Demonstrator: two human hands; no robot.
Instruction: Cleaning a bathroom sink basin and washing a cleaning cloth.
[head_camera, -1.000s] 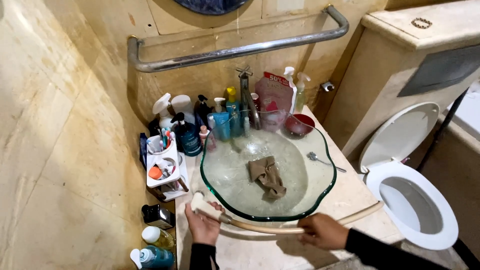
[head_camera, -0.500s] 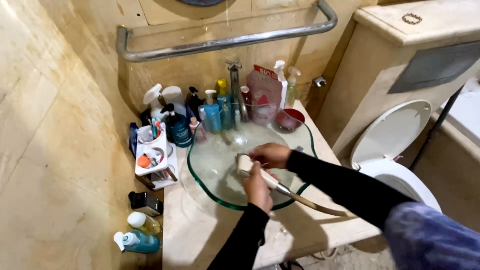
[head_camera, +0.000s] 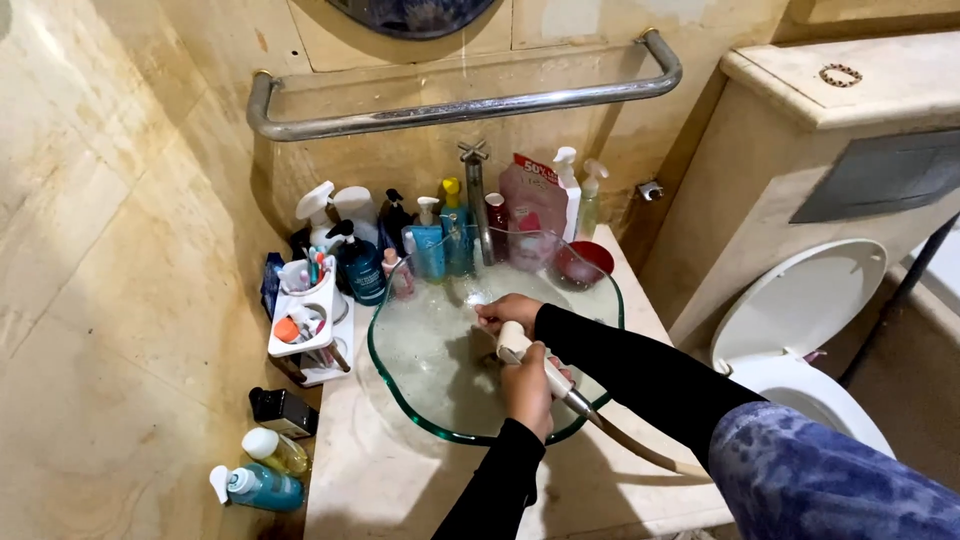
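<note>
My left hand (head_camera: 527, 388) grips a white hand sprayer (head_camera: 514, 343) with a beige hose (head_camera: 630, 446) trailing to the lower right. Its head points down into the glass basin (head_camera: 420, 380). My right hand (head_camera: 508, 313) reaches across the basin just beyond the sprayer head, fingers curled at the basin's middle. The brown cloth seen earlier is hidden behind my hands. A metal tap (head_camera: 477, 195) stands at the basin's back rim.
Several bottles and dispensers (head_camera: 430, 240) crowd the back of the counter, with a white toothbrush holder (head_camera: 305, 325) at left. A red bowl (head_camera: 580, 262) sits at back right. More bottles (head_camera: 255, 485) lie at lower left. A metal rail (head_camera: 460, 105) runs above; an open toilet (head_camera: 800, 320) is at right.
Both hands moved from the basin's front edge up over the bowl, bringing the sprayer with them. The cloth went out of sight beneath them.
</note>
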